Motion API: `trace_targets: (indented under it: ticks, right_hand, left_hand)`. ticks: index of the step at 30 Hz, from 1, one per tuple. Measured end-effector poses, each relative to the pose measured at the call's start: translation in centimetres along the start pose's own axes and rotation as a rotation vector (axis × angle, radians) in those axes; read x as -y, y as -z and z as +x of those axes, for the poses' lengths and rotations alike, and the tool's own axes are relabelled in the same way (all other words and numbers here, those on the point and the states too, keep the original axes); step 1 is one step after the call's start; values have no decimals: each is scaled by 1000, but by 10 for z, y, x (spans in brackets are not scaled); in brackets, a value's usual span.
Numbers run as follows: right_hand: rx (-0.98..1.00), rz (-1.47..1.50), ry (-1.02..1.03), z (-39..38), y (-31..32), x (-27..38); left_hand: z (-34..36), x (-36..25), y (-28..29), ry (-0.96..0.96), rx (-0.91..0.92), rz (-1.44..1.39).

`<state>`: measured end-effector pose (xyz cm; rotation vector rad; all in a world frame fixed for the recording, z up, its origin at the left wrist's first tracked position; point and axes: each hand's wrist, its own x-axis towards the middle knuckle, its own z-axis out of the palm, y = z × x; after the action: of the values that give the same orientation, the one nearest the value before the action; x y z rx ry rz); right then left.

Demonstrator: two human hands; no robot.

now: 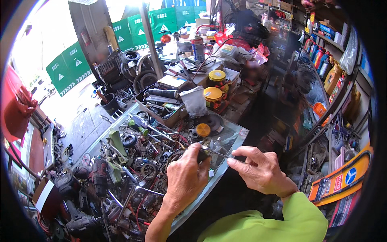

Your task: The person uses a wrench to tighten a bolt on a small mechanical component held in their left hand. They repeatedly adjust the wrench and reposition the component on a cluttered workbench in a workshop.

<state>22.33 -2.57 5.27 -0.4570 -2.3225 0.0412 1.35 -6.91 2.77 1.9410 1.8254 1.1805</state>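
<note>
Above the near right edge of the glass-topped table (238,141), my left hand (183,175) pinches a small dark part (202,155) between thumb and fingers. Most of that part is hidden by the fingers, so its kind is unclear. My right hand (264,167) is closed on a thin screwdriver (219,153), its dark handle mostly within the fingers. The metal shaft points left, and its tip reaches the part in my left hand. Whether the tip sits inside it or only touches it, I cannot tell.
Loose tools and metal parts crowd the table, with a power drill (98,177) at the left. Behind stand a box of tools (163,115) and yellow-lidded tubs (213,94). Shelves with bottles (318,60) line the right, near an orange package (342,177).
</note>
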Motion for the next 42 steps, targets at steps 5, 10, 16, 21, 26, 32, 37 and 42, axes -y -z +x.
trace_targets:
  ticks: [5, 10, 16, 21, 26, 32, 37, 42]
  right_hand:
    - [172, 181, -66, -2, 9, 10]
    - [139, 379, -80, 10, 21, 4]
    - [219, 766, -385, 25, 17, -25]
    - [268, 827, -284, 16, 21, -28]
    - [321, 982, -343, 16, 16, -38]
    - [415, 1410, -586, 16, -3, -75]
    - [371, 1524, -643, 4, -17, -90]
    - [360, 1663, -609, -8, -42, -96]
  left_hand:
    - [-6, 7, -9, -83, 334, 344]
    - [-2, 0, -14, -219, 474, 310]
    - [-4, -19, 4, -176, 483, 229]
    - [-7, -18, -9, -238, 462, 250]
    - [-8, -24, -8, -261, 475, 264]
    - [-9, -31, 0, -300, 552, 111]
    - [-2, -38, 11, -361, 559, -291]
    - [-29, 2, 4, -89, 294, -669]
